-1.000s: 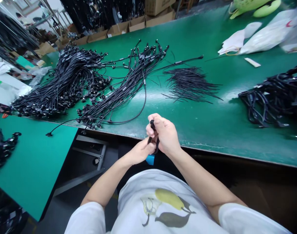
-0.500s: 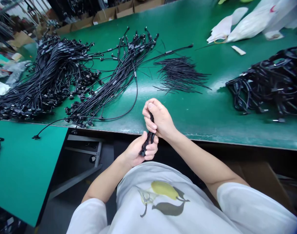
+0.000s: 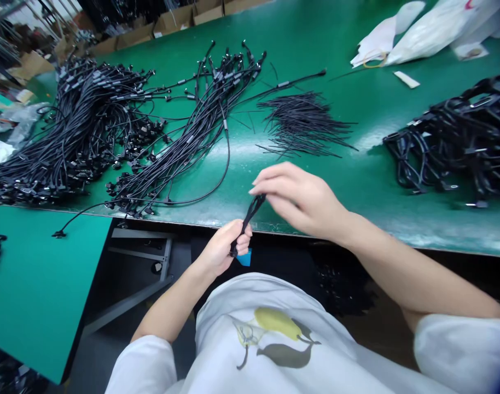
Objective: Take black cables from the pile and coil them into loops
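Observation:
My left hand point(image 3: 223, 246) is closed around a folded black cable point(image 3: 255, 208), just in front of the table's near edge. The cable's looped end sticks up out of the fist, tilted to the right. My right hand point(image 3: 303, 200) is open with its fingers stretched out over that loop; whether the fingertips touch it, I cannot tell. Beyond my hands lies a pile of short thin black ties point(image 3: 309, 123). To its left is a bunch of straight black cables point(image 3: 192, 137) with plugs at their ends.
A large heap of loose black cables point(image 3: 73, 126) covers the green table's left part. Several coiled cables point(image 3: 459, 137) are heaped at the right. White plastic bags point(image 3: 430, 35) lie at the back right. One cable end point(image 3: 60, 233) hangs over the front edge.
My right hand has let go of the folded cable, opened, and moved to the right. My left hand still grips it and has shifted slightly left.

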A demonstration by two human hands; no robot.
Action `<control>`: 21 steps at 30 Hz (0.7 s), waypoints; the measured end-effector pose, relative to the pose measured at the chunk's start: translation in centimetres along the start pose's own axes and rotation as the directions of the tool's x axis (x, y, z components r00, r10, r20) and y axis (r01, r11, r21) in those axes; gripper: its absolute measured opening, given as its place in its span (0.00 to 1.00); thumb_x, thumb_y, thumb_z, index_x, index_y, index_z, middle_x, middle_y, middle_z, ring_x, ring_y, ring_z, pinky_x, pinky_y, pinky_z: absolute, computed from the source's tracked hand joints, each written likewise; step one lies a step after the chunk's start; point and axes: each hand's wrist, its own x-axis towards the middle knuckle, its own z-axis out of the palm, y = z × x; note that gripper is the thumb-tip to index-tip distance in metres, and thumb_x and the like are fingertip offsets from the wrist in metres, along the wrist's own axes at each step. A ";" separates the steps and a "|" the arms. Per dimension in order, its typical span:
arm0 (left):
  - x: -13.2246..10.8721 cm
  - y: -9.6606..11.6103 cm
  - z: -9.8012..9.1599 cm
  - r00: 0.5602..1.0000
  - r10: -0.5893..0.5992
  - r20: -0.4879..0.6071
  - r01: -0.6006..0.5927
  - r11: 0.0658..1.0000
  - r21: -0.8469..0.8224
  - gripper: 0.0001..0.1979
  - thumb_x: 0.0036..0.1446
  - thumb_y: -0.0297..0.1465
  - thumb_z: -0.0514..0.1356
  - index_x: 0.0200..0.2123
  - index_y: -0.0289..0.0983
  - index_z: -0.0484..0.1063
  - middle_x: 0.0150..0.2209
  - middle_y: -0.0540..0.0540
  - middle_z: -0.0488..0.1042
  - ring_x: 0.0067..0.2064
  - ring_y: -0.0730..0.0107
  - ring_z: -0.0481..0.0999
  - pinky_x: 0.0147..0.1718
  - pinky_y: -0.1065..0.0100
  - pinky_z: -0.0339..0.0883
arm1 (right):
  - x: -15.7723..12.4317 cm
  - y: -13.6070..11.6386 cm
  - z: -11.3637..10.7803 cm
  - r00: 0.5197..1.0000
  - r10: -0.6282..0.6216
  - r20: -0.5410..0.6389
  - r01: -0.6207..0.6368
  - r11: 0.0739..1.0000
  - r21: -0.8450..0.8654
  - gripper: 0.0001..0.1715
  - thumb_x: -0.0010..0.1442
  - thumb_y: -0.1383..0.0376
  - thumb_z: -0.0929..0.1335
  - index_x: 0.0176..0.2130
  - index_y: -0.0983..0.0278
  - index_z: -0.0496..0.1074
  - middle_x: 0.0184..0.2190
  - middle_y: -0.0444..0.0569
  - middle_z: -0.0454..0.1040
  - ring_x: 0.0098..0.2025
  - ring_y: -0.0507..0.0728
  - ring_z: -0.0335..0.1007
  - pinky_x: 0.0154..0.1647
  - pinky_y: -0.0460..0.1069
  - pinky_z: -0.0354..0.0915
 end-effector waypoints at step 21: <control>-1.4 1.6 -0.6 0.989 -0.064 0.135 -0.078 0.553 0.830 0.12 0.64 0.37 0.53 0.40 0.39 0.74 0.34 0.47 0.73 0.29 0.71 0.68 0.30 0.70 0.62 | -4.6 1.3 1.5 0.765 0.134 0.629 0.394 0.676 -0.623 0.11 0.66 0.69 0.59 0.40 0.67 0.70 0.33 0.52 0.74 0.30 0.56 0.68 0.29 0.49 0.56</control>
